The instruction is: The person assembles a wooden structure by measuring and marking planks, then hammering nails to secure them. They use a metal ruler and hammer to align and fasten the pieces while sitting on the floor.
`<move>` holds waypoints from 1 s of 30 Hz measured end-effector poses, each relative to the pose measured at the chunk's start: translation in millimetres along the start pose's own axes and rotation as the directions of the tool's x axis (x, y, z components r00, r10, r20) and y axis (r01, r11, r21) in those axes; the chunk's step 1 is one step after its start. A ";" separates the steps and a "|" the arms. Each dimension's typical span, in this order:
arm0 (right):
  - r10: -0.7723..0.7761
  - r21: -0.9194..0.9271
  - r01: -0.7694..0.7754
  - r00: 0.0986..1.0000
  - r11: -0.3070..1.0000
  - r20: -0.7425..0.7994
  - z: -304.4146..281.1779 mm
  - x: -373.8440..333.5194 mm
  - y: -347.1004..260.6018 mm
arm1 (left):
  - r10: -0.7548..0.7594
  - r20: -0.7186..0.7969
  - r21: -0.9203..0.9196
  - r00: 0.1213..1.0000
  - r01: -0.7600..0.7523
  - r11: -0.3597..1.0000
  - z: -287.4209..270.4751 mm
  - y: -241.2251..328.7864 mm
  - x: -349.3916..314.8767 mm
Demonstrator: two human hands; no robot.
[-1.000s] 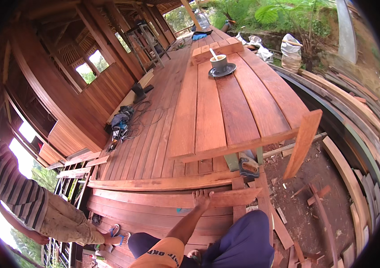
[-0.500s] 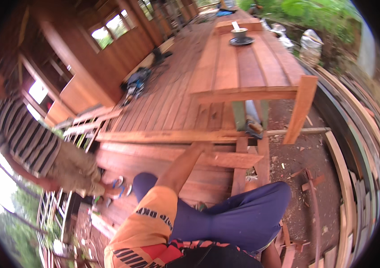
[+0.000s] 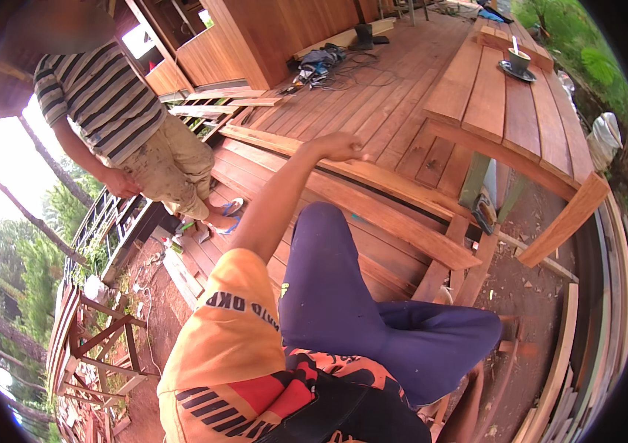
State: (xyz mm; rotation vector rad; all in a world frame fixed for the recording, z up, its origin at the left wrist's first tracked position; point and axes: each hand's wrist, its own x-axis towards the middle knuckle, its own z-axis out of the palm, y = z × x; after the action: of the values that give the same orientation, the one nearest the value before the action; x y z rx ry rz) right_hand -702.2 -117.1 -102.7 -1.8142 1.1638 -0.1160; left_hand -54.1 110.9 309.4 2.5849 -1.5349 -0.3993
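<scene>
L hand (image 3: 340, 148): raised above edge of deck (image 3: 395, 81), fingers partly bent; no obj. visible in it; if fully clenched or released, cannot tell.
R hand: out of view, so its state I cannot tell.
Plank (image 3: 406, 227): nearest obj. to L hand; long, flat, reddish wood, end cut slanted; lies along edge beam (image 3: 403, 187), over lower boards (image 3: 395, 258). If hand touches it, not clear.
Handsaw (image 3: 485, 212): upright under worktop (image 3: 476, 81), handle down, partly hidden.
Worktop: wide reddish-brown boards w/ thin dark gaps, straight grain.
Cup (image 3: 518, 63): round, dark grey, w/ light-brown content (image 3: 523, 55); white stick (image 3: 515, 44) stands in it, tilted.
Saucer (image 3: 506, 69): dark, round, directly under cup.
Heap (image 3: 319, 63): blue-grey, soft-looking, on deck, w/ thin dark cords (image 3: 362, 77) loosely curled beside it.
Sack (image 3: 604, 140): whitish, wrinkled, R of worktop; what is inside, cannot tell.
Timber stack (image 3: 617, 258): long narrow pcs., brown & grey, far R.
Co-worker's hand (image 3: 120, 182): hangs low near stained tan trousers (image 3: 173, 166); shirt (image 3: 107, 103) is striped, dark & light.
</scene>
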 end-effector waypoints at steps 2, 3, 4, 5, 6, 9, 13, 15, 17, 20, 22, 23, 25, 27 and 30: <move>-0.031 0.057 0.031 1.000 0.998 -0.006 -34.2 21.6 5.6 | -0.016 0.140 -0.059 0.990 0.024 0.998 20.1 3.6 -15.4; -0.070 0.088 0.067 0.997 0.994 0.026 -38.0 37.1 1.2 | -0.093 0.237 -0.085 0.967 0.116 0.990 28.0 -2.1 -38.6; -0.126 0.122 0.123 0.992 0.985 0.014 -53.0 52.7 -4.7 | -0.126 0.332 -0.101 0.935 0.168 0.981 32.6 -1.1 -45.4; -0.199 0.139 0.200 0.980 0.970 -0.020 -69.3 69.7 -15.0 | -0.096 0.395 -0.158 0.914 0.170 0.973 38.9 -12.1 -49.5; -0.253 0.098 0.262 0.963 0.960 -0.094 -89.3 82.1 -28.1 | -0.012 0.356 -0.163 0.934 0.075 0.984 44.6 -9.9 -51.1; -0.218 -0.074 0.206 0.942 0.976 -0.254 -87.4 56.4 -190.4 | -0.185 0.288 -0.398 0.940 0.293 0.869 80.1 -40.9 -118.0; -0.466 -0.089 0.458 0.875 0.884 -0.128 -74.0 75.8 -288.0 | -0.256 0.186 -0.731 0.948 0.308 0.609 145.0 -39.3 -128.5; -0.486 -0.195 0.504 0.864 0.841 0.135 -33.1 84.1 -353.9 | -0.368 0.191 -0.793 0.910 0.364 0.489 186.9 -48.8 -152.1; -0.433 -0.383 0.525 0.848 0.760 0.305 4.7 111.1 -376.5 | -0.439 0.228 -0.835 0.869 0.406 0.372 251.6 -50.5 -151.0; -0.461 -0.580 0.524 0.846 0.623 0.268 76.5 160.3 -348.9 | -0.519 0.266 -0.859 0.812 0.445 0.255 323.5 -39.6 -142.0; -0.469 -0.660 0.453 0.867 0.599 0.170 103.3 161.6 -333.2 | -0.541 0.254 -0.867 0.802 0.436 0.240 340.3 -33.6 -125.7; -0.521 -0.644 0.493 0.837 0.586 0.167 122.6 165.8 -335.3 | -0.582 0.235 -0.871 0.778 0.435 0.230 340.0 -38.9 -135.2; -0.498 -0.618 0.528 0.833 0.582 0.241 134.7 173.4 -330.1 | -0.592 0.182 -0.868 0.785 0.411 0.278 340.0 -47.7 -114.9; -0.491 -0.605 0.577 0.808 0.549 0.325 133.6 175.7 -332.5 | -0.569 0.085 -0.859 0.818 0.350 0.374 330.4 -46.7 -84.5; -0.580 -0.679 0.521 0.797 0.517 0.170 130.1 167.0 -304.7 | -0.412 -0.061 -0.790 0.909 0.208 0.576 305.5 -23.8 -28.7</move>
State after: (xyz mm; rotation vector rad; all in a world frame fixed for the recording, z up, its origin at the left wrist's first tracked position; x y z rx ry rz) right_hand -342.9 -125.8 -10.6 -2.8716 0.6375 -0.1201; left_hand -132.2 159.8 15.7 2.0555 -0.5752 -0.5894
